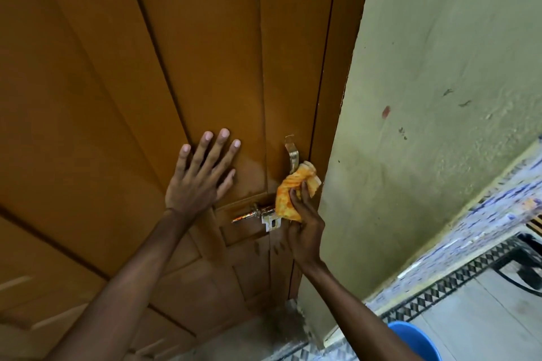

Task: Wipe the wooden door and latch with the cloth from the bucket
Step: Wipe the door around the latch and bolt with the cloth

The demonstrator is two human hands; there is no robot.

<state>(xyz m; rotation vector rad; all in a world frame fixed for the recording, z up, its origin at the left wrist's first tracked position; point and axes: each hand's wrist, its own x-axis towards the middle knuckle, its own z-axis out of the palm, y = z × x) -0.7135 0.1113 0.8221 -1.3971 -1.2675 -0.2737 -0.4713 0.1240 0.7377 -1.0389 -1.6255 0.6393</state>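
Observation:
A brown panelled wooden door fills the left and centre of the view. My left hand lies flat on it with fingers spread, just left of the metal latch. My right hand grips a bunched orange and yellow cloth and presses it on the door's right edge, between the latch bolt and the curved metal handle. Wet streaks show on the wood around and below the latch. The blue bucket sits on the floor at the lower right, partly behind my right forearm.
A pale green wall with a few marks stands right of the door frame. Blue patterned tiles and a black-and-white border run along its base. The floor below the door looks damp and gritty.

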